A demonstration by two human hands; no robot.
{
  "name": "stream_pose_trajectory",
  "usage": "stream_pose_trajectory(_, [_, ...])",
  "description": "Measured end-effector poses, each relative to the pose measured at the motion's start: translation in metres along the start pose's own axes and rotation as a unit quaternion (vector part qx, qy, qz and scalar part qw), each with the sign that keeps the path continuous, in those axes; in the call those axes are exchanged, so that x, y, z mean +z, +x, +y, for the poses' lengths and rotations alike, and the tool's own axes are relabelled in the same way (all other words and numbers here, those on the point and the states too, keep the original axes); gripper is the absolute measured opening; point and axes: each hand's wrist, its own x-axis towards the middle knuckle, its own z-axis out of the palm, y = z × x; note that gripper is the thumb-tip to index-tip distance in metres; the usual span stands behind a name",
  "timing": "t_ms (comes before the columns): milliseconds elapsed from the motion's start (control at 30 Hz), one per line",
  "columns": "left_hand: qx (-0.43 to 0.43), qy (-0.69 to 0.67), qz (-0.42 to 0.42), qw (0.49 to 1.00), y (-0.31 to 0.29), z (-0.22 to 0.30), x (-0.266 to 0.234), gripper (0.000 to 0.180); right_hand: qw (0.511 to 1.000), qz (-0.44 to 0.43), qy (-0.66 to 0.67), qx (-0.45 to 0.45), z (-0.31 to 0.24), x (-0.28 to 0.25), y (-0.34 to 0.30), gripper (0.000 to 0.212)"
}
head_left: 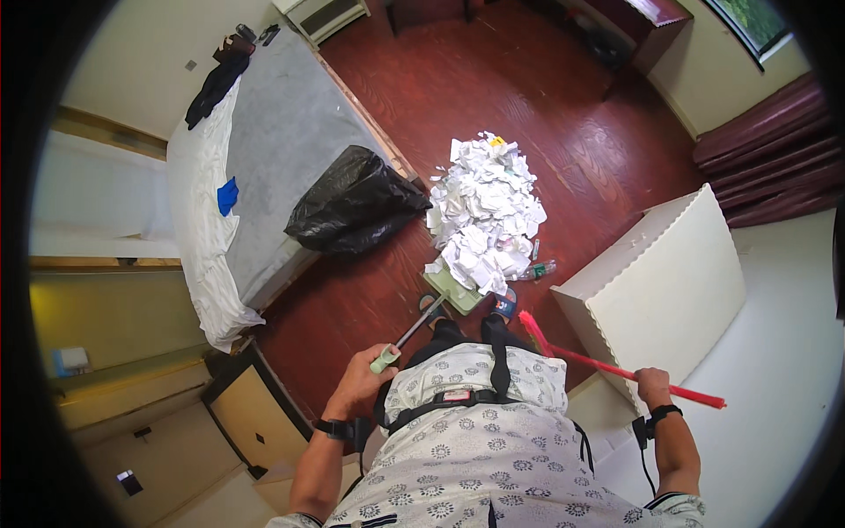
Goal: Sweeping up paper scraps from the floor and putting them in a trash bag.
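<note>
My left hand point(363, 378) is closed round the grip of a long-handled green dustpan point(458, 292), whose pan rests on the floor by my feet. Crumpled white paper scraps point(484, 202) form a large heap just beyond the pan, and some pieces overlap its far edge. In my right hand point(653, 387) is the red handle of a broom point(591, 361), held low at my right side. Its pink-red bristles point(533, 333) are off the heap, near my right foot. A clear plastic bottle point(540, 270) with a green label lies at the heap's right edge.
A black plastic bag point(354, 204) slumps between the heap and the bed point(273, 150) on the left. To the right stands a white cabinet point(656, 286) with scalloped edges. Dark red curtains point(775, 154) hang at the far right. Reddish wooden floor point(607, 150) surrounds the heap.
</note>
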Motion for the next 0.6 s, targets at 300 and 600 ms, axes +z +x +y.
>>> stream_pose_trajectory(300, [0.006,0.005,0.014,1.0,0.0,0.034,0.025,0.03,0.98,0.198,-0.009,0.026,0.03,0.036,0.041,0.012])
stream_pose_trajectory(600, [0.057,0.0,0.031,0.998,-0.003,0.084,0.041,0.031,0.962,0.225,0.111,-0.11,-0.028,-0.013,0.068,0.022])
